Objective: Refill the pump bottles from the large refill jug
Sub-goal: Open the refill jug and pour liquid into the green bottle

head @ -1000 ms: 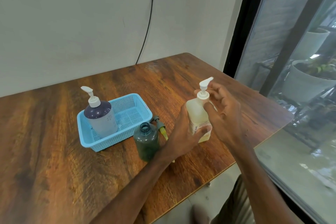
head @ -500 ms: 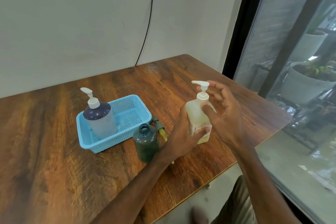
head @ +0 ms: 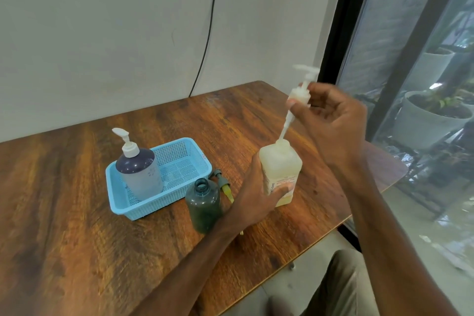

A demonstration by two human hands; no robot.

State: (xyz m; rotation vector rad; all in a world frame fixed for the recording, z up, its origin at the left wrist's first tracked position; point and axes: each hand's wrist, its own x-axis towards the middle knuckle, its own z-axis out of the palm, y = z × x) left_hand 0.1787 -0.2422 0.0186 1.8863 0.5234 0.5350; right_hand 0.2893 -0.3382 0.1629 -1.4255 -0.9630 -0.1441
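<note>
A pump bottle (head: pixel 139 172) stands in the basket (head: pixel 156 209); right of it a capless bottle (head: pixel 204 206), then a third bottle (head: pixel 280 169).

Your pale yellow square bottle (head: pixel 280 172) stands upright, its white pump (head: pixel 301 92) raised, tube tilted into the neck. Green bottle (head: pixel 204 205) just left: upright, uncapped. Purple pump bottle (head: pixel 139 174) stands in the blue basket (head: pixel 159 209).

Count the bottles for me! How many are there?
3. A dark bottle stands in the blue basket, an open green bottle stands beside the basket, and the left hand holds a pale yellow bottle. None seem hidden.
</note>
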